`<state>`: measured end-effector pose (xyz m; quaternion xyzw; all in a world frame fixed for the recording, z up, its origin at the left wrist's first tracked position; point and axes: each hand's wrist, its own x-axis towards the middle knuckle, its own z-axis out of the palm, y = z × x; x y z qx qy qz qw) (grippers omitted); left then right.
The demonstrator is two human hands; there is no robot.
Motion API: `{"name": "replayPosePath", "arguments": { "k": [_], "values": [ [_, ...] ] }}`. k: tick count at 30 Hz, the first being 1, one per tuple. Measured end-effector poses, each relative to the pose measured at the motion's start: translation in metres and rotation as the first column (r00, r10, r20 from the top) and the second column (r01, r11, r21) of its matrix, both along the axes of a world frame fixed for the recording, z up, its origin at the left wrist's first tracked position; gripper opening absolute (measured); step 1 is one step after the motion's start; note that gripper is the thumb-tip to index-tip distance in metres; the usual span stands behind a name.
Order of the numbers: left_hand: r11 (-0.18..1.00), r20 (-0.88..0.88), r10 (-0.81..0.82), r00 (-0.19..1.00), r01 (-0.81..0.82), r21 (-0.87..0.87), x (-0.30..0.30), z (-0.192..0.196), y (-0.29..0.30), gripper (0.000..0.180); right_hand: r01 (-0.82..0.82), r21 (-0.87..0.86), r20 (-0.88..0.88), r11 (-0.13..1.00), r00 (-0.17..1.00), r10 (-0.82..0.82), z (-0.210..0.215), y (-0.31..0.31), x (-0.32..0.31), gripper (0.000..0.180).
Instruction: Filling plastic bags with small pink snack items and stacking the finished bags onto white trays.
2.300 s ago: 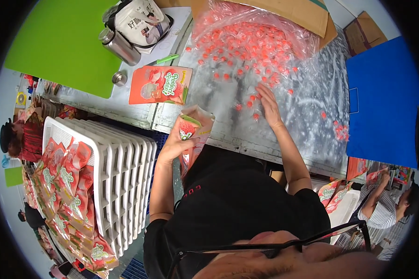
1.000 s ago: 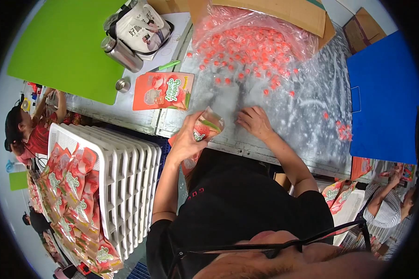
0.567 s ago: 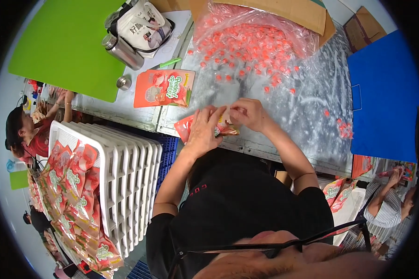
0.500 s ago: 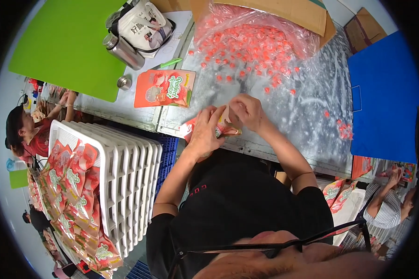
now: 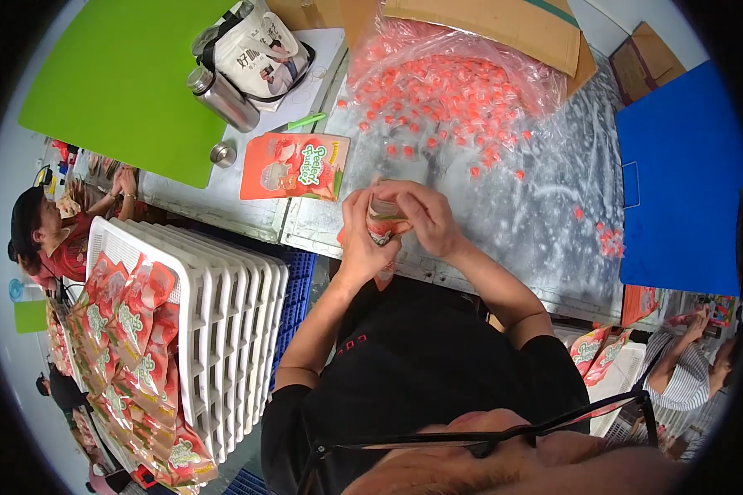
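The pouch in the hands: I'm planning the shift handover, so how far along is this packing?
Done: many filled pouches lie stacked in the white racks to the left. In hand: both the left hand and the right hand grip one orange pouch at the table edge. Left: a large heap of pink candies on the clear plastic, and a flat pouch lying unfilled on the table.

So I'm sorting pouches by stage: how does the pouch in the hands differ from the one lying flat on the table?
The held pouch is pinched between the left hand and right hand; the flat pouch lies untouched. The held pouch is mostly hidden by fingers, while the flat pouch shows its whole printed face. The held pouch sits at the table edge; the flat pouch lies farther in, to the left. Both are orange-red.
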<state>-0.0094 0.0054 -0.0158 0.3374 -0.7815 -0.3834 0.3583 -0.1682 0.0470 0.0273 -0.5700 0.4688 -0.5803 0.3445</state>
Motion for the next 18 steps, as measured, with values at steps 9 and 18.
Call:
{"name": "replayPosePath", "arguments": {
  "k": [9,18],
  "values": [
    [0.997,0.005,-0.076,0.997,0.076,0.009,0.006,0.003,-0.004,0.089,0.138,-0.027,-0.184,0.99,0.973,-0.141,0.01,-0.028,0.003,0.019],
    [0.989,-0.056,0.138,0.989,-0.14,-0.04,0.026,0.006,-0.012,0.093,0.424,-0.335,-0.837,0.842,0.277,-0.472,-0.119,-0.128,-0.064,0.051]
  ]
}}
